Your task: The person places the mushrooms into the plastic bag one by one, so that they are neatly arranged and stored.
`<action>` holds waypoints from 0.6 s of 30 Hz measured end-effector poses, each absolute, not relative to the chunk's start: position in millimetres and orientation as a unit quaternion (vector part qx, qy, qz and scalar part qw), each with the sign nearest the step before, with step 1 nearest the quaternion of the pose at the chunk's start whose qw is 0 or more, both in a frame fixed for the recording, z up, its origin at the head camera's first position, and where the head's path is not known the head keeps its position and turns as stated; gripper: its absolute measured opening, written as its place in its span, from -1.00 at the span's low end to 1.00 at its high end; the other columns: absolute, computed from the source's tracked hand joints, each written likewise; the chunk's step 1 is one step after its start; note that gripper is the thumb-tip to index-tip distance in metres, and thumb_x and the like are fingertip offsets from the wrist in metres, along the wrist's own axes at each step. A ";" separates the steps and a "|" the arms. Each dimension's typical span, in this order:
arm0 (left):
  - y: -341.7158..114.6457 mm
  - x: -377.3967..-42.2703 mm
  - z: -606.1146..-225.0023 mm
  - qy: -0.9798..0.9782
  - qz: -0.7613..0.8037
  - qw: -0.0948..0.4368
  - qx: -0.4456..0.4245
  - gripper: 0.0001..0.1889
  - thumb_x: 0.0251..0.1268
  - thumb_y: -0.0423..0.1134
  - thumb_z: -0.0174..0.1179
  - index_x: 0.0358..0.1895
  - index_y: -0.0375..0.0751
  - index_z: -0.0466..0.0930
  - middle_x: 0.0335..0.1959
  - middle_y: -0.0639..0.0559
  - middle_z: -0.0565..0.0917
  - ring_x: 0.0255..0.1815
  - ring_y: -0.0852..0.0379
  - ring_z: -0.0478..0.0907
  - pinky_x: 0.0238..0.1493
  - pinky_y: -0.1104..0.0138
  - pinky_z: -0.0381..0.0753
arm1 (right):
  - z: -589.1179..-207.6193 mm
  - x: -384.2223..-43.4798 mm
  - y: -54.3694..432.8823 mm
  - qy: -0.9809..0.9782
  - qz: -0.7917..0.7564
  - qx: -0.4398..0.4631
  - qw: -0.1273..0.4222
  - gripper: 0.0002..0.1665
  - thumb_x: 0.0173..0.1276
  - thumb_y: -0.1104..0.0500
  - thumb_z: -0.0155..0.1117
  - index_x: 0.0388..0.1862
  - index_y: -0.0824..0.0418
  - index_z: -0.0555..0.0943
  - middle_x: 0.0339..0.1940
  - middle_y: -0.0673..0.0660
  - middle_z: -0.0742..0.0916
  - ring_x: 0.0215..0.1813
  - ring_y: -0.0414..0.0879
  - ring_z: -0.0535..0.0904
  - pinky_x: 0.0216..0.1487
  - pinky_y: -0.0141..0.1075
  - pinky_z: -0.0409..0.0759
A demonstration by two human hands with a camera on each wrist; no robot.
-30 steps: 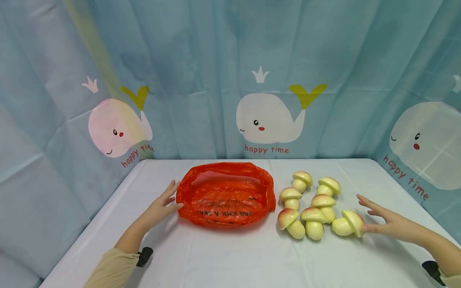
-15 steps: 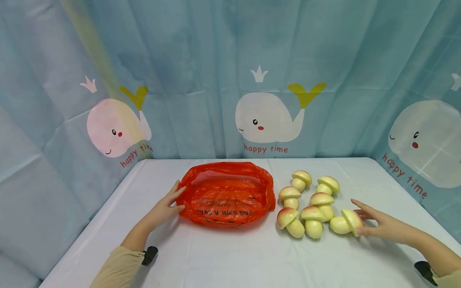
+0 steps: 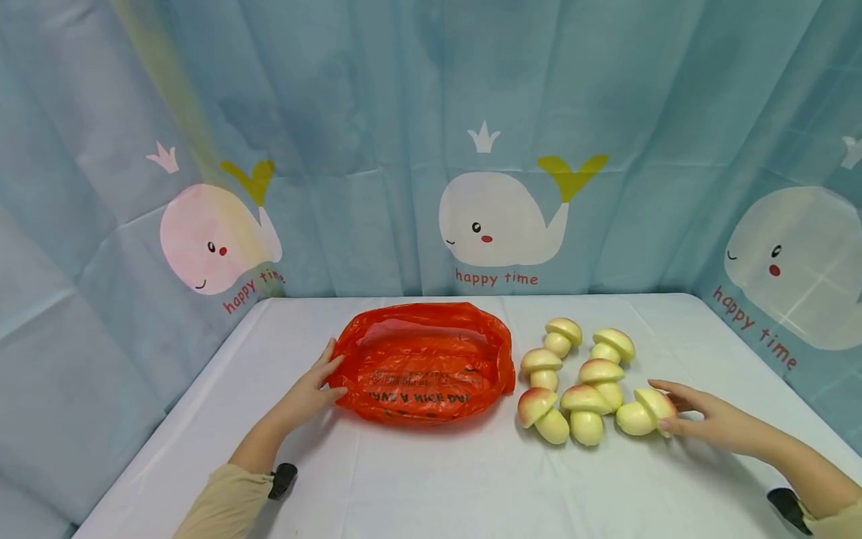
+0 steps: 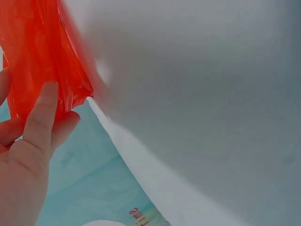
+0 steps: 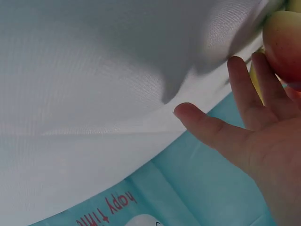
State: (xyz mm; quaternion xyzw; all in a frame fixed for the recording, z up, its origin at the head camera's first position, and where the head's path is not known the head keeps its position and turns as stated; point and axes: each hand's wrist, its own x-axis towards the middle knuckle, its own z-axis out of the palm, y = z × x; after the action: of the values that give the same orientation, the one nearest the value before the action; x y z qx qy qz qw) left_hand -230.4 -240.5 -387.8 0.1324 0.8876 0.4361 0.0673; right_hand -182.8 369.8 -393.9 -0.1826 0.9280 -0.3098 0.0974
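Note:
A red plastic bag (image 3: 417, 408) with black print lies spread on the table, its mouth gaping. My left hand (image 3: 303, 397) touches its left rim with fairly straight fingers; the left wrist view shows those fingers against the crinkled film (image 4: 35, 52). Right of the bag several toy mushrooms (image 3: 587, 408) with pinkish-yellow caps lie in a loose cluster. At the cluster's right end, my right hand (image 3: 714, 423) has its thumb and extended fingers about the cap of one toy mushroom (image 3: 646, 412). Up close in the right wrist view, fingertips lie beside the reddish cap (image 5: 287, 47).
White cloth covers the table (image 3: 431, 486). Behind it and along the sides hangs a blue curtain (image 3: 377, 150) printed with whales. A small black device (image 3: 283, 479) sits at the left wrist, another black device (image 3: 788, 509) at the right wrist.
My right hand has moved left, up to the rightmost toy mushroom, which has turned slightly. My left hand has shifted a little right against the bag's rim. The other toy mushrooms lie as before.

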 end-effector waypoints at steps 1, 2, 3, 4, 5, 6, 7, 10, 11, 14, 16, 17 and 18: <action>-240.7 -230.1 -387.6 0.887 0.437 0.068 0.133 -0.29 0.34 -0.42 0.13 0.44 -0.58 -0.01 0.55 -0.31 -0.33 0.52 -0.36 -0.36 0.41 -0.18 -0.09 | -393.9 -183.2 369.7 0.928 -0.311 -0.181 0.098 -0.27 0.43 0.14 0.18 0.37 0.56 0.19 0.15 0.36 0.54 -0.01 -0.43 0.42 -0.16 -0.41 0.51; -240.9 -229.7 -387.4 0.887 0.437 0.068 0.134 -0.28 0.32 -0.42 0.14 0.44 -0.59 -0.02 0.55 -0.31 -0.34 0.52 -0.36 -0.37 0.41 -0.18 -0.10 | -393.6 -183.4 369.6 0.927 -0.314 -0.180 0.099 -0.28 0.44 0.14 0.17 0.37 0.56 0.19 0.15 0.37 0.54 0.00 -0.37 0.43 -0.17 -0.41 0.51; -241.2 -229.5 -387.6 0.887 0.435 0.068 0.136 -0.27 0.31 -0.43 0.15 0.44 -0.60 -0.02 0.55 -0.32 -0.35 0.51 -0.37 -0.38 0.41 -0.18 -0.11 | -393.3 -183.5 369.6 0.928 -0.313 -0.177 0.098 -0.29 0.44 0.15 0.17 0.37 0.55 0.20 0.16 0.38 0.53 0.00 -0.31 0.45 -0.17 -0.40 0.51; -241.6 -229.1 -387.9 0.887 0.435 0.066 0.138 -0.26 0.30 -0.44 0.16 0.43 -0.61 -0.03 0.55 -0.32 -0.36 0.51 -0.37 -0.39 0.40 -0.19 -0.12 | -392.5 -183.9 369.4 0.929 -0.312 -0.172 0.097 -0.29 0.44 0.14 0.17 0.38 0.53 0.21 0.17 0.40 0.52 0.01 -0.25 0.46 -0.18 -0.40 0.51; -241.9 -228.6 -388.1 0.888 0.433 0.065 0.140 -0.25 0.29 -0.45 0.17 0.43 -0.61 -0.04 0.55 -0.32 -0.37 0.51 -0.37 -0.40 0.40 -0.19 -0.12 | -391.2 -184.2 369.0 0.929 -0.315 -0.165 0.100 -0.30 0.44 0.13 0.16 0.38 0.52 0.21 0.19 0.42 0.51 0.01 -0.19 0.47 -0.18 -0.39 0.52; -242.1 -228.2 -388.3 0.889 0.431 0.063 0.143 -0.24 0.28 -0.46 0.18 0.43 -0.62 -0.05 0.54 -0.33 -0.38 0.51 -0.37 -0.40 0.40 -0.19 -0.13 | -389.8 -184.5 368.4 0.928 -0.320 -0.158 0.104 -0.30 0.45 0.12 0.14 0.39 0.51 0.21 0.21 0.45 0.48 0.03 -0.12 0.48 -0.19 -0.39 0.52; -242.2 -227.7 -388.5 0.889 0.429 0.061 0.144 -0.23 0.26 -0.47 0.19 0.43 -0.62 -0.06 0.54 -0.32 -0.39 0.51 -0.37 -0.41 0.40 -0.19 -0.13 | -388.1 -184.7 367.8 0.927 -0.328 -0.149 0.109 -0.29 0.47 0.11 0.12 0.40 0.50 0.20 0.23 0.48 0.45 0.04 -0.05 0.49 -0.19 -0.38 0.53; -242.1 -226.2 -388.7 0.893 0.423 0.059 0.143 -0.21 0.25 -0.48 0.20 0.44 -0.62 -0.07 0.54 -0.31 -0.40 0.51 -0.36 -0.42 0.40 -0.19 -0.14 | -382.9 -185.7 365.6 0.920 -0.357 -0.115 0.119 -0.29 0.51 0.07 0.05 0.43 0.47 0.15 0.28 0.52 0.38 0.07 0.01 0.51 -0.19 -0.33 0.58; -241.9 -225.6 -388.8 0.894 0.421 0.059 0.142 -0.20 0.24 -0.48 0.20 0.44 -0.62 -0.08 0.54 -0.31 -0.40 0.51 -0.35 -0.42 0.41 -0.18 -0.14 | -381.2 -186.1 364.8 0.915 -0.369 -0.110 0.120 -0.30 0.52 0.07 0.02 0.43 0.48 0.13 0.26 0.52 0.39 0.04 0.00 0.52 -0.21 -0.31 0.60; -240.9 -223.9 -388.8 0.896 0.417 0.060 0.140 -0.19 0.24 -0.47 0.21 0.44 -0.61 -0.09 0.54 -0.31 -0.40 0.51 -0.35 -0.42 0.41 -0.18 -0.15 | -377.3 -187.6 362.1 0.908 -0.393 -0.104 0.104 -0.35 0.56 0.10 -0.06 0.40 0.51 0.10 0.10 0.43 0.49 -0.11 -0.16 0.56 -0.28 -0.26 0.63; -239.9 -222.9 -388.2 0.897 0.415 0.060 0.139 -0.19 0.25 -0.46 0.21 0.44 -0.61 -0.09 0.54 -0.31 -0.40 0.51 -0.35 -0.41 0.41 -0.18 -0.14 | -375.2 -188.5 358.6 0.907 -0.400 -0.104 0.081 -0.40 0.57 0.13 -0.11 0.37 0.52 0.11 -0.06 0.29 0.55 -0.27 -0.23 0.56 -0.34 -0.25 0.64; -239.6 -222.4 -387.9 0.898 0.414 0.060 0.138 -0.19 0.25 -0.46 0.21 0.44 -0.61 -0.09 0.55 -0.31 -0.40 0.51 -0.35 -0.41 0.41 -0.18 -0.13 | -374.1 -189.0 356.3 0.907 -0.401 -0.107 0.068 -0.43 0.58 0.14 -0.15 0.36 0.53 0.11 -0.11 0.25 0.56 -0.31 -0.22 0.55 -0.36 -0.25 0.64; -239.6 -222.1 -387.6 0.898 0.413 0.059 0.137 -0.19 0.25 -0.45 0.21 0.45 -0.61 -0.09 0.55 -0.31 -0.40 0.51 -0.35 -0.40 0.41 -0.18 -0.12 | -372.9 -189.6 353.4 0.909 -0.399 -0.109 0.053 -0.46 0.59 0.15 -0.17 0.34 0.53 0.13 -0.16 0.21 0.56 -0.34 -0.21 0.55 -0.39 -0.25 0.63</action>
State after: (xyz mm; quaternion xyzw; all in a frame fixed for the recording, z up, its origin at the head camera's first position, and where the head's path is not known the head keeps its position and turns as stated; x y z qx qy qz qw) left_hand -222.1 -239.6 -387.6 0.1373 0.8983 0.4132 0.0590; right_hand -189.6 353.4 -372.9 -0.1087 0.9089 -0.3992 0.0528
